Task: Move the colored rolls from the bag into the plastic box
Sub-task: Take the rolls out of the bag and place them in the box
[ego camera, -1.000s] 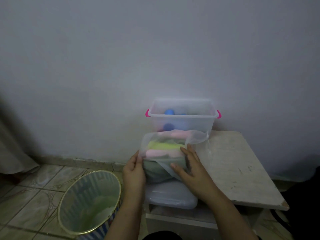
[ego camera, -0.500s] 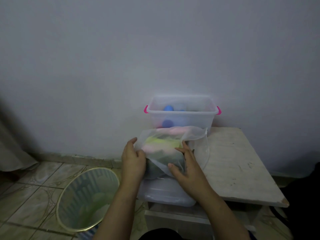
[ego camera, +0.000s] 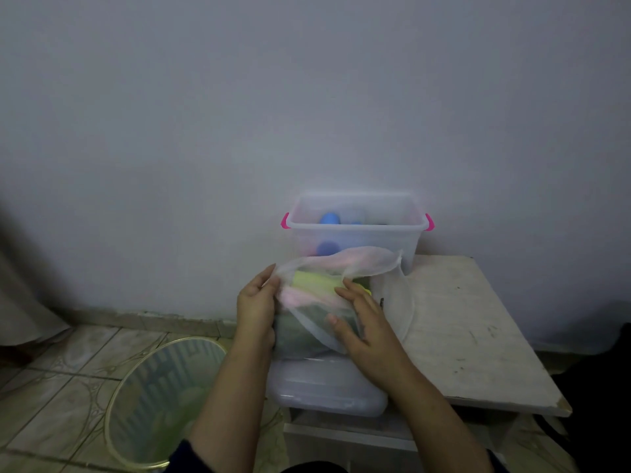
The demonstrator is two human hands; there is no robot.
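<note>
Big pale wall (ego camera: 307, 97) fills the top of the view, tiled floor (ego camera: 61, 363) down at the lower left, and here's the white desk (ego camera: 471, 336) with a scuffed top and a chipped near-right corner, its right half bare and open. On the floor just left of the desk sits a round mesh bin (ego camera: 160, 404) with a gold rim, close beside the left forearm. Back against the wall, at the desk's far left edge, stands the clear plastic box (ego camera: 355, 230) with pink handles, top open, blue rolls (ego camera: 329, 218) already lying inside. Directly in front of it, touching its near wall, is the translucent bag (ego camera: 341, 268), mouth gaping upward, sitting on a clear lid (ego camera: 327, 387) that overhangs the desk's near-left edge. Inside the bag a yellow roll (ego camera: 314, 279) lies over a pink roll (ego camera: 307, 298), darker green ones beneath. The left hand (ego camera: 256, 305) clasps the bag's left side, fingers curled round the film at the rim. The right hand (ego camera: 365, 322) lies on the bag's front right, fingers (ego camera: 345, 291) reaching to the yellow roll at the mouth; whether they are closed on the roll I cannot tell.
</note>
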